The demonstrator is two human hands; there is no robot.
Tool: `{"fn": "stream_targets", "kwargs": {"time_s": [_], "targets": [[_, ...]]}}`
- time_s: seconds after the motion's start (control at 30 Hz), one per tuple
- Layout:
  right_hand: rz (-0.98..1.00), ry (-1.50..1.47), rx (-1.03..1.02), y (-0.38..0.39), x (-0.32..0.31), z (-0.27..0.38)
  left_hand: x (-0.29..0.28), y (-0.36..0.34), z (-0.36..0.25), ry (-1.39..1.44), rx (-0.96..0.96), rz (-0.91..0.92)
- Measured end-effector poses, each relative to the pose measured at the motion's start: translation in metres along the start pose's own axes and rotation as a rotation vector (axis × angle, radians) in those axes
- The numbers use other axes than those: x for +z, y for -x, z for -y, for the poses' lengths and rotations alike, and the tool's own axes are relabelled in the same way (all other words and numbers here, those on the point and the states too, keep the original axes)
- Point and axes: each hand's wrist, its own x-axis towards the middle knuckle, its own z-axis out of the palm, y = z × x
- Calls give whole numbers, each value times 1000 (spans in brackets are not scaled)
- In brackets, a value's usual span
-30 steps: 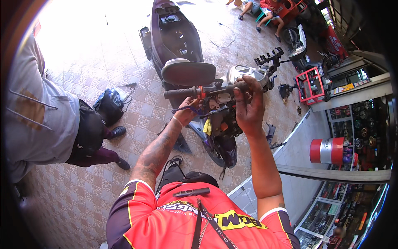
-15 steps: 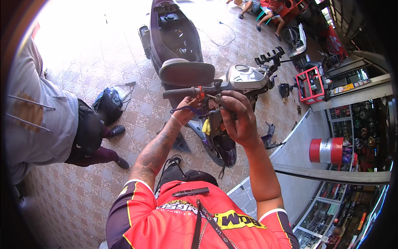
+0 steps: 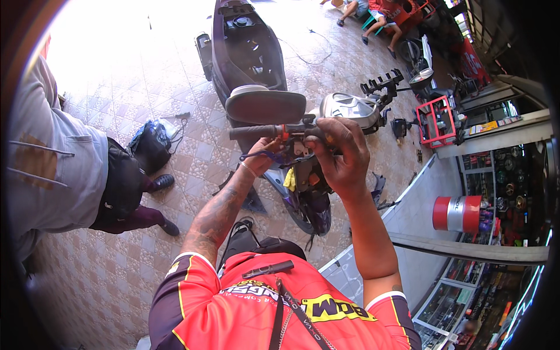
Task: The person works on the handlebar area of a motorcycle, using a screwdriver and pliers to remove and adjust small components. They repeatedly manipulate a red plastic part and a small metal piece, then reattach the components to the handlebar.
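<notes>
A scooter's handlebar with a black rubber grip (image 3: 254,132) and a red collar runs across in front of me. My left hand (image 3: 263,153) is closed at the purple brake lever (image 3: 256,156), just below the grip's inner end; its fingertips are partly hidden. My right hand (image 3: 345,157) is raised over the middle of the handlebar, thumb and fingers curled together at the control parts. Something small and dark seems to be between them, too hidden to name. Below the hands, the scooter's front (image 3: 315,204) shows exposed parts and a yellow cloth-like piece (image 3: 290,179).
The scooter's body (image 3: 248,52) has its seat compartment uncovered, with a dark oval mirror (image 3: 265,107) nearby. A person in a grey hoodie (image 3: 64,169) stands at left beside a black bag (image 3: 150,146). A red-and-silver drum (image 3: 457,213), red metal frame (image 3: 436,121) and glass display cases are at right.
My right hand has shifted slightly, its fingers curling closer together at the handlebar's middle. The left hand stays at the lever.
</notes>
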Motion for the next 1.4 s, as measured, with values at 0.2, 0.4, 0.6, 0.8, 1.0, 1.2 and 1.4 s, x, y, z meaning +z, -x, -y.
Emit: {"fn": "stream_targets", "kwargs": {"time_s": [0.2, 0.4, 0.6, 0.8, 1.0, 1.2, 1.4], "targets": [[120, -35, -90, 17, -3, 5, -1, -1, 0, 13, -24, 19], [102, -12, -44, 14, -5, 8, -1, 0, 0, 21, -32, 27], [158, -117, 266, -23, -18, 14, -4, -2, 2, 19, -24, -28], [589, 584, 396, -70, -34, 12, -3, -1, 2, 57, -21, -16], [743, 291, -40, -89, -41, 7, 3, 0, -1, 37, 41, 7], [835, 504, 352, -77, -38, 18, 1, 1, 0, 23, 20, -24], [701, 406, 256, -70, -45, 13, -2, 0, 1, 11, -25, -44]]}}
